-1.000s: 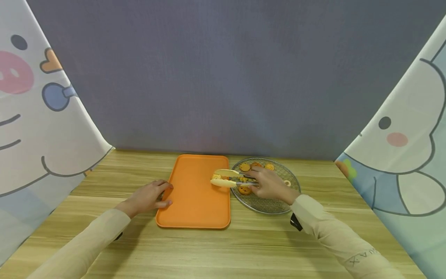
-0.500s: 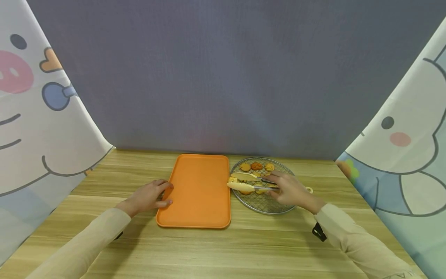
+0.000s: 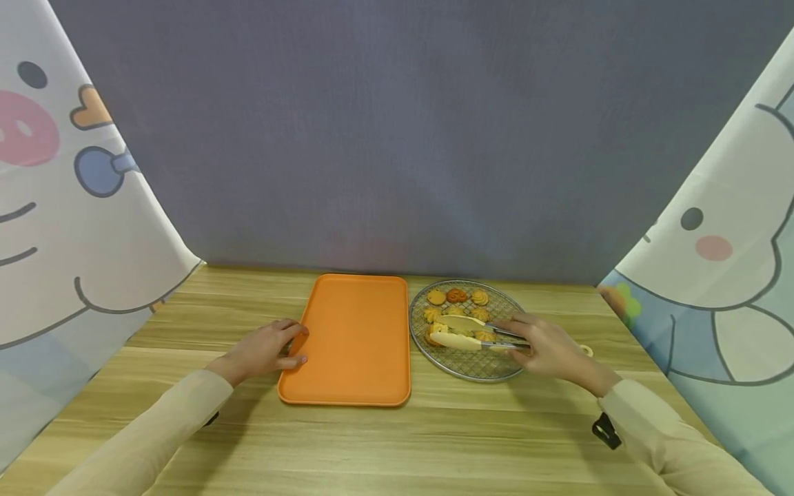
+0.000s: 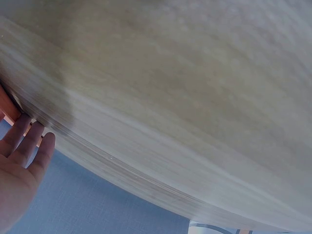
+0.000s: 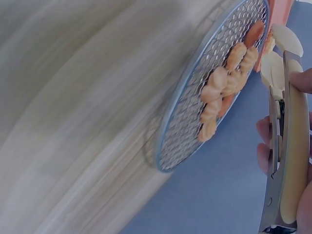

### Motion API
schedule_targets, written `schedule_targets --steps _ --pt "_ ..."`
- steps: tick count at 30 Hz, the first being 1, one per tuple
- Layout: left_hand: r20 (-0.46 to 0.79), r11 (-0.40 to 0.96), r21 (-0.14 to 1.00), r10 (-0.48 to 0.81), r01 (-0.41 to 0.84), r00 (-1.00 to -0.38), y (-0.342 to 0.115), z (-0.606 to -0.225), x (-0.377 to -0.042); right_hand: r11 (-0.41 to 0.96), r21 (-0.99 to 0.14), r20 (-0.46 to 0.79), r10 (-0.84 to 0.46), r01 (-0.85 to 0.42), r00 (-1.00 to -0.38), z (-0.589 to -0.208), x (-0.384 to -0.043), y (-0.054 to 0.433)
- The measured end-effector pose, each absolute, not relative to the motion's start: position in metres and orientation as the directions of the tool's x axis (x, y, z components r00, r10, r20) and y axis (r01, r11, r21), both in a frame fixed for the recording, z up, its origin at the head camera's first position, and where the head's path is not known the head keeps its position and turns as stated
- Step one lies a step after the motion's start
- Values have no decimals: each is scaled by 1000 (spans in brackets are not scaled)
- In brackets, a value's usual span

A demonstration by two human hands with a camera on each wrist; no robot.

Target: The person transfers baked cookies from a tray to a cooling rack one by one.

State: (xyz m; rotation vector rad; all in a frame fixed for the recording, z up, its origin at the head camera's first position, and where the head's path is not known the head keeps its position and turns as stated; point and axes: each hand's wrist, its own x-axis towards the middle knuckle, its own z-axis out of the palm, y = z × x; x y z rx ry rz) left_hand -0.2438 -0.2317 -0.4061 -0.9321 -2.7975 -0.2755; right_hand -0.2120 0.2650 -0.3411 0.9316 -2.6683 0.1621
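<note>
My right hand (image 3: pixel 546 348) grips a pair of tongs (image 3: pixel 462 341) with cream tips and metal arms, tips pointing left over the round wire rack (image 3: pixel 480 368). Between the tips sits a yellow cookie (image 5: pixel 269 44), partly covered by them in the right wrist view. Several cookies (image 3: pixel 456 295) lie on the rack below and behind the tongs, some piped swirls, some round and browner. At the left side of the orange tray (image 3: pixel 353 344), my left hand (image 3: pixel 263 350) rests with fingers and thumb at the rim; its fingers look fairly straight in the left wrist view.
The tray and rack stand side by side on a wooden table (image 3: pixel 347 448). A grey cloth wall (image 3: pixel 397 138) rises behind them. Printed cartoon cloths (image 3: pixel 80 227) border the left and right sides.
My right hand has moved right with the tongs and the yellow cookie, from over the tray's right edge to over the rack. The left hand and the tray stay put.
</note>
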Motion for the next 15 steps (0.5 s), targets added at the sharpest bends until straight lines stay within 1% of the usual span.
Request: schedule_targets --steps 5,11,15 --pt "226 788 117 571 604 -789 -232 -406 -244 780 -3 332 -589 -626 -736 -342 -206 278" --pt "219 794 113 567 598 -794 -232 -407 -244 790 -7 329 -577 -613 -748 -342 -198 291" --pt "215 798 108 564 593 -797 -232 -407 -244 778 13 347 -593 -628 -727 -343 -195 299"
